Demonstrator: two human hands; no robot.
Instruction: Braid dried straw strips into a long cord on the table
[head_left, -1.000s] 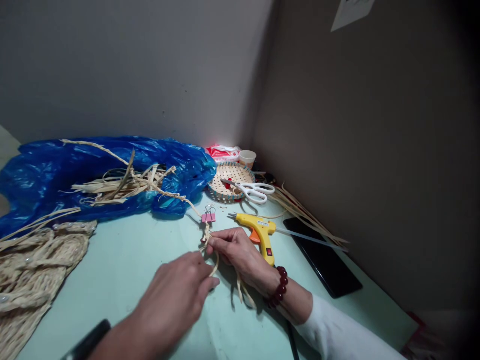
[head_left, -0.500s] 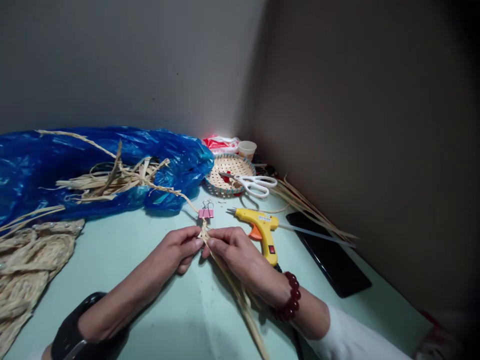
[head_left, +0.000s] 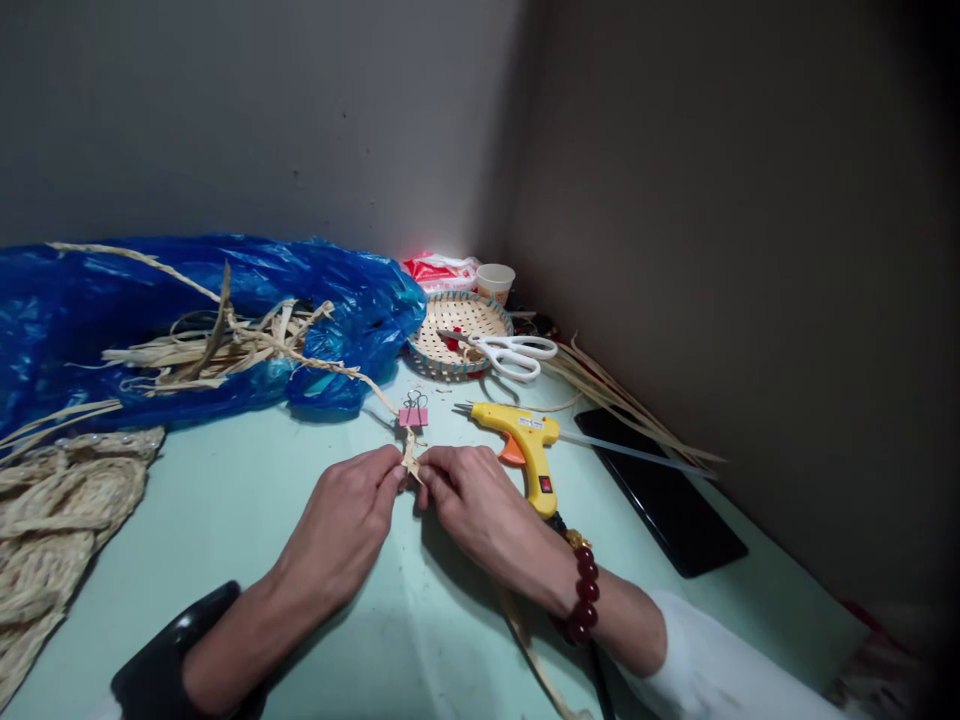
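A braided cord of pale dried-plant strips runs down from a pink binder clip to my fingers. My left hand pinches the strips from the left side. From the right, my right hand pinches them too, its fingertips almost touching those of my left. The strip ends inside my fingers are partly hidden. Below my right wrist a loose strip trails toward the near edge. Beyond the clip, the finished braid stretches left to the strip pile.
A yellow glue gun lies right of my right hand, beside a black phone. White scissors rest on a woven basket. At left are a blue plastic bag with loose strips and a woven piece.
Both hands stay at the braid, but the strips are now spread between the fingertips. My left hand has turned over more, and fewer strips show below my right hand. The view has shifted slightly.
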